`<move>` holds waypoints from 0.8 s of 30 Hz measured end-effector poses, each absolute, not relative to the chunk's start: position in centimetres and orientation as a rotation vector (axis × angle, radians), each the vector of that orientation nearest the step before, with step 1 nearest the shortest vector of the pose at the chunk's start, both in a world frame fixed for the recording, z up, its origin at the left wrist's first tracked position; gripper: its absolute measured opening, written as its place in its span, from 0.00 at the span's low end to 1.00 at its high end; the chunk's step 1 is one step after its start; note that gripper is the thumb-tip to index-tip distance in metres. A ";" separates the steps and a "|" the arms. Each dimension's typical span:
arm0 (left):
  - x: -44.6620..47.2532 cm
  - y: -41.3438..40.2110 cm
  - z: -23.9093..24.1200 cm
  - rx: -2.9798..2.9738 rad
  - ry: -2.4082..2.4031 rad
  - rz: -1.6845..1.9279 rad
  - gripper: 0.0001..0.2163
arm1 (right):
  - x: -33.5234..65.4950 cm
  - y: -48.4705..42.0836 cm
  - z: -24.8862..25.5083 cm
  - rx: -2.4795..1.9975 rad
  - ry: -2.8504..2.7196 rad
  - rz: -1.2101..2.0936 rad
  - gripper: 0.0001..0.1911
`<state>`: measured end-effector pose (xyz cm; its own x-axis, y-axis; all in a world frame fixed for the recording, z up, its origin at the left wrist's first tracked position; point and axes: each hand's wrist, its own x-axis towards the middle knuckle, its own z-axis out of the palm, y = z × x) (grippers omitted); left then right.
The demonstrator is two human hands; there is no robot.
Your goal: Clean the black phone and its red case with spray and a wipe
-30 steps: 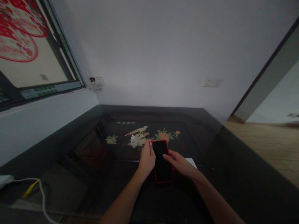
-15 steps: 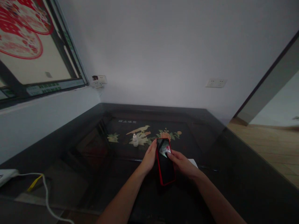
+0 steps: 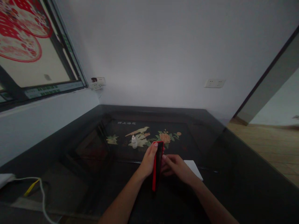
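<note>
A smartphone (image 3: pixel 159 161) in a red case is turned nearly edge-on above the dark table. My left hand (image 3: pixel 148 160) is closed around its left side, thumb near the top corner. At the right edge, my right hand (image 3: pixel 176 166) has its fingers bent, with thumb and fingertips against the phone; part of the grip is hard to make out in the dim light. Behind and to the right of that hand lies a white flat piece (image 3: pixel 193 169), perhaps paper. A small clear dropper bottle (image 3: pixel 134 142) with a white cap stands upright beyond my left hand.
The dark glossy table (image 3: pixel 221 149) bears a bird-and-flower picture (image 3: pixel 140 133). At the left edge are a white box-like device (image 3: pixel 6 179), its white cable (image 3: pixel 43 194) and a yellow strip (image 3: pixel 31 187). Wall sockets (image 3: pixel 215 83) and a window (image 3: pixel 46 71) lie beyond.
The phone has turned from screen-up to nearly edge-on. My right thumb has left the screen and sits at the phone's right edge. More of the white piece shows.
</note>
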<state>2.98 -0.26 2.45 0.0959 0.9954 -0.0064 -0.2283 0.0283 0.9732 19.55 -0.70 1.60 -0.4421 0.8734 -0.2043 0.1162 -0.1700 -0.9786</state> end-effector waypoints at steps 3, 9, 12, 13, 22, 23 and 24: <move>2.6 -0.4 3.0 1.331 1.032 1.259 0.25 | 19.9 -1.0 1.9 -1.098 -1.574 1.510 0.31; 2.4 -1.0 3.7 1.884 1.251 1.219 0.16 | 20.5 -1.3 2.1 -0.952 -1.623 1.425 0.29; 2.5 -1.2 3.7 2.033 1.320 1.194 0.19 | 20.5 -1.2 2.3 -0.990 -1.592 1.446 0.26; 2.6 -1.2 3.7 2.066 1.347 1.186 0.19 | 20.5 -1.1 2.3 -1.001 -1.570 1.479 0.27; 2.3 -0.6 2.9 2.250 1.485 1.083 0.20 | 21.2 0.1 1.5 -0.951 -1.260 1.871 0.28; 2.3 -0.6 2.9 2.252 1.478 1.080 0.20 | 21.3 0.3 1.2 -0.926 -1.219 1.917 0.28; 2.3 -0.6 2.8 2.250 1.469 1.080 0.20 | 21.4 0.5 0.9 -0.903 -1.185 1.954 0.28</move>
<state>2.29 -0.61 2.85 0.2191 0.8669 0.4478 0.6859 -0.4633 0.5611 21.42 0.50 0.94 -0.5353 0.8172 -0.2136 -0.1885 -0.3621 -0.9129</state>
